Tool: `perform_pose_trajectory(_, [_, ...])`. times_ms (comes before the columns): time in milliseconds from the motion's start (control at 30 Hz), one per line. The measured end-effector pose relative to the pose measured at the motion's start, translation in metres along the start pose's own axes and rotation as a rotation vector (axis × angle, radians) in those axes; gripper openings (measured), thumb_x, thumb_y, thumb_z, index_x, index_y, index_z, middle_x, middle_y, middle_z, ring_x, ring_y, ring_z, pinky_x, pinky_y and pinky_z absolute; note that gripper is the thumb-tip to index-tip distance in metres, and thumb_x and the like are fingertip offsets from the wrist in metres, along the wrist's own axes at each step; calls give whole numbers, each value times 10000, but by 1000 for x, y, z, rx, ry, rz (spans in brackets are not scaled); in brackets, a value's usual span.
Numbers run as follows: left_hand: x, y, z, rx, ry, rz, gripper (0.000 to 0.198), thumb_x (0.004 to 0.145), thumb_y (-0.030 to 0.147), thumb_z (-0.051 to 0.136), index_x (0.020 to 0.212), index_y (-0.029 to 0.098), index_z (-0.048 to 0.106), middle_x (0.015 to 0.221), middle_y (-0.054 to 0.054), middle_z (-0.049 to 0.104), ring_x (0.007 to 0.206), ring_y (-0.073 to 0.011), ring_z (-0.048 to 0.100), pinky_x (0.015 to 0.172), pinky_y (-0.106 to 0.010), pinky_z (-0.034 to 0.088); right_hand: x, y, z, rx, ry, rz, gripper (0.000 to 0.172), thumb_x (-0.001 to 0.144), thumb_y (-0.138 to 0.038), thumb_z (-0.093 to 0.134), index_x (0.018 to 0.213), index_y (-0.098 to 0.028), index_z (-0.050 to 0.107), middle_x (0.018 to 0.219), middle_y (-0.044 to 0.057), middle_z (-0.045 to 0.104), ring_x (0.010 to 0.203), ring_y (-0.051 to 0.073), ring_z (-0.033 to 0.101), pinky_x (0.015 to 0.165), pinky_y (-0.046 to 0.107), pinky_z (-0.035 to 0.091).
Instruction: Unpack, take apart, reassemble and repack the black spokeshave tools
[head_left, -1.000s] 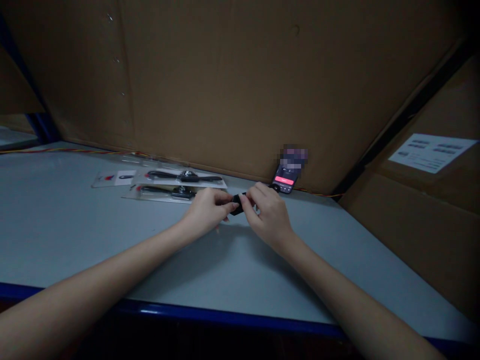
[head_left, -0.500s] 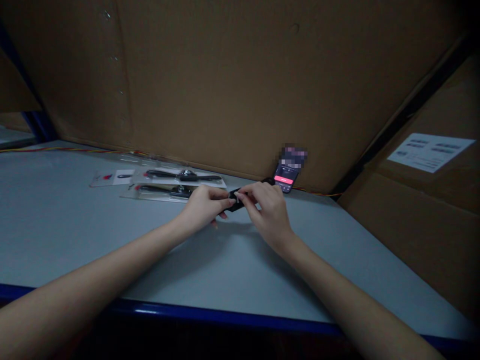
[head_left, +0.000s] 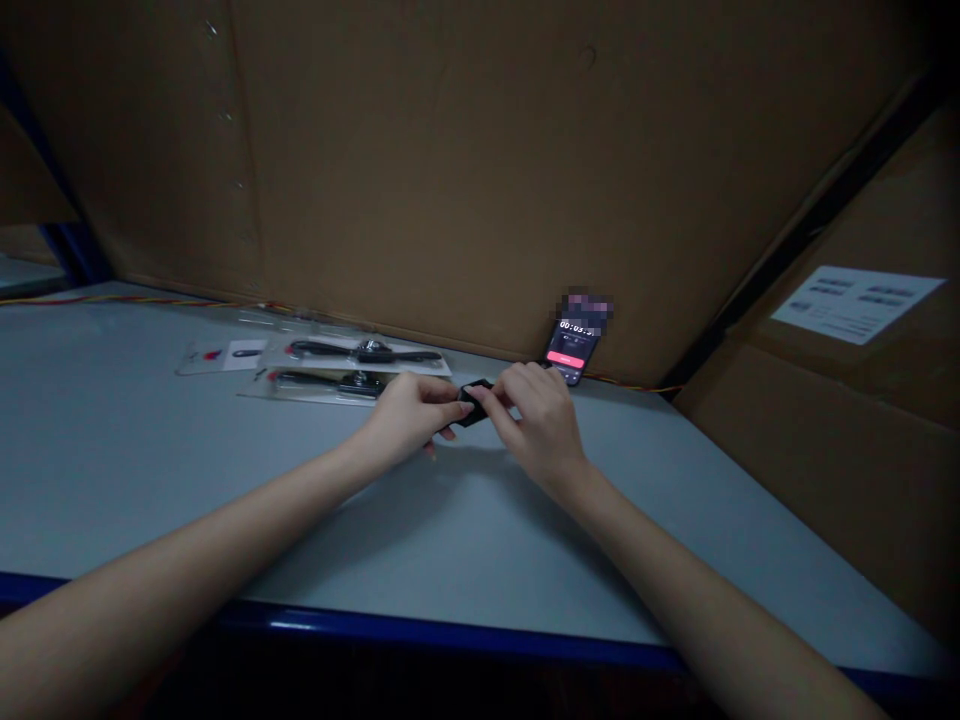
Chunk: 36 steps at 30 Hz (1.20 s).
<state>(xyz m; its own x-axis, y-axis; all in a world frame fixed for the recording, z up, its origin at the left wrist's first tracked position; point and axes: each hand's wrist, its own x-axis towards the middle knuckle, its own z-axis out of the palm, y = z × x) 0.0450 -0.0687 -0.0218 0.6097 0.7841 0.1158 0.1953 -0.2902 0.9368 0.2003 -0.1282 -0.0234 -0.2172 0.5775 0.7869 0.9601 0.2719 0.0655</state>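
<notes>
Between my two hands, above the grey table [head_left: 337,545], is a black tool [head_left: 474,411], partly covered by my fingers. My left hand [head_left: 409,415] grips its left part, with the thumb on top. My right hand [head_left: 534,415] holds its right part between thumb and bent fingers. Just left of my left hand lie two clear packs with black-handled tools, the upper pack [head_left: 367,351] behind the lower pack [head_left: 319,384].
A phone [head_left: 574,340] with a lit screen leans on the cardboard wall [head_left: 412,170] behind my right hand. At the left lies a flat pack with a printed card [head_left: 221,355]. A labelled cardboard box [head_left: 847,400] borders the right side. Red and yellow wires run along the back.
My right thumb has shifted slightly on the black tool, and more of the tool's dark surface shows between my hands. Digits now show on the phone screen.
</notes>
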Motion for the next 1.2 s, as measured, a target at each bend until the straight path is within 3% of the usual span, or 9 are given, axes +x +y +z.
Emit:
perform_pose_trajectory(167, [1,-1,0,5,-6,22,225,720,290,593,845,122,674,695,-40,638,551,-120,571,310,-158,394,1,-2,1,142,-71,163,285,876,-289,447,607,-197,420,600,-9,509,622,144,468,596,289,277])
perform_pose_trajectory(300, [1,1,-1,-10,16,12,190,707,288,600,772,122,665,671,-31,623,543,-118,565,308,-160,389,0,-3,2,274,-41,249,81,835,-229,491,759,-202,485,634,-18,532,608,139,483,598,278,313])
perform_pose_trajectory(367, [1,3,-1,-22,17,9,188,706,286,599,768,119,662,676,-32,622,541,-116,559,309,-160,387,0,-4,2,327,-11,225,17,829,-192,489,824,-202,502,676,-10,557,632,141,500,619,280,344])
perform_pose_trajectory(533, [-2,6,-3,-12,21,-18,212,711,288,587,806,118,671,704,-39,622,559,-120,561,307,-153,380,-1,-7,0,436,6,125,39,823,-199,519,808,-195,555,753,22,603,728,154,554,668,288,406])
perform_pose_trajectory(667, [-2,6,-5,-15,38,-36,229,704,293,590,838,131,683,692,-33,618,597,-131,574,321,-151,384,-1,-1,-1,464,-26,24,110,799,-206,563,903,-178,585,776,34,601,734,153,567,678,290,438])
perform_pose_trajectory(900, [-2,4,-7,-13,39,-15,231,687,313,607,811,135,686,718,-40,636,600,-139,586,332,-170,402,-1,13,1,287,-22,-114,93,829,-224,541,863,-203,625,815,42,620,778,170,560,697,320,417])
perform_pose_trajectory(1200, [-1,-2,-2,16,16,43,261,715,330,594,855,128,683,748,-59,658,595,-141,592,325,-174,409,0,8,-2,158,66,-77,88,831,-217,519,763,-190,568,721,33,596,710,170,529,662,319,377])
